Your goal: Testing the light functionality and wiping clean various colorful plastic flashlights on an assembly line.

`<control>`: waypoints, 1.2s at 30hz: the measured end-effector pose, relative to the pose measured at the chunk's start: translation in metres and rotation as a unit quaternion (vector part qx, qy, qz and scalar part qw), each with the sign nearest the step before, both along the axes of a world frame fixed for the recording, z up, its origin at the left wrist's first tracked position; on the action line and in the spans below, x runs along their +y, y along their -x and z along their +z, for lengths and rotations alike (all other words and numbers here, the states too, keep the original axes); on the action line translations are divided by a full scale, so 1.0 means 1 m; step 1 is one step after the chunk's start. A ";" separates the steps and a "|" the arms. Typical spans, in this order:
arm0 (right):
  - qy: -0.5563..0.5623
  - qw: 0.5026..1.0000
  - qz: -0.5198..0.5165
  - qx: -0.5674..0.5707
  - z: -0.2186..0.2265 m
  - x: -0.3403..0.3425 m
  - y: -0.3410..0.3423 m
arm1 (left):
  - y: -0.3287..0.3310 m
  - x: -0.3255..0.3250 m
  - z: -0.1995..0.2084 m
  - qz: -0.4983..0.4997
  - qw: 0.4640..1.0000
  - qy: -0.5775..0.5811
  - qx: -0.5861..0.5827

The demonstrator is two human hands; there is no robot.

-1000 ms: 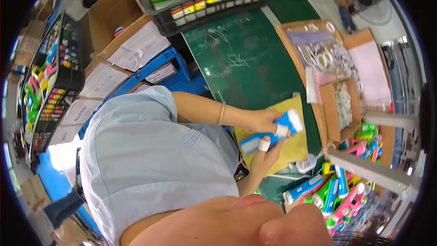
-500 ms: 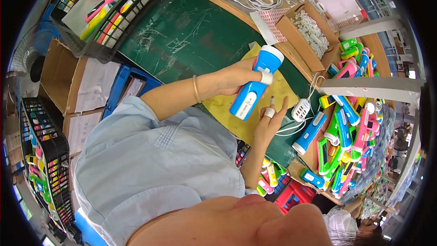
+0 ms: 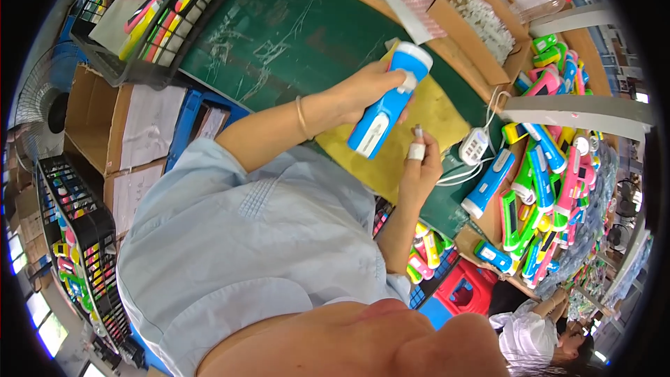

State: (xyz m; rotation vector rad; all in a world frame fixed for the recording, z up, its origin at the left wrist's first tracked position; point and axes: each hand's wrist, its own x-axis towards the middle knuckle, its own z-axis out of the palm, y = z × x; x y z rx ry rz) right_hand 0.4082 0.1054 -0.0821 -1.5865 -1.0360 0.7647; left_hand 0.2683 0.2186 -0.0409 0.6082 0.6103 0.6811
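A blue torch-shaped device with a white end cap and a white label is gripped in my left hand, tilted over a yellow sheet on the green table. White tape wraps my left thumb. My right hand is just below and to the right of the device, apart from it, with its fingers curled in. A white band and a small greyish tip show at its thumb; what it holds, if anything, is unclear. Beside it, a white multi-port charger has white cables running toward my right hand.
Another blue torch-shaped device lies near a large pile of coloured ones at the right. A cardboard box of small white parts stands at the back. Black crates are at the left. A grey post crosses the right side. A person in white sits at lower right.
My right index finger has curled in from being stretched out. The blue device has moved slightly up in the picture, still in my left hand. The view has shifted a little.
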 end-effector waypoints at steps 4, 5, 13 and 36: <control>0.006 0.999 0.009 0.032 0.009 0.000 -0.004 | 0.000 0.009 0.001 0.043 0.971 -0.156 0.174; -0.003 0.999 0.007 0.036 0.011 0.000 -0.003 | -0.001 0.009 0.001 0.058 0.957 -0.177 0.222; 0.012 0.998 0.011 0.064 0.008 -0.002 -0.004 | 0.015 0.015 0.004 -0.007 0.933 -0.256 0.251; -0.206 0.967 0.146 -0.008 0.082 0.049 -0.011 | 0.027 0.004 0.043 -0.163 0.778 -0.547 0.264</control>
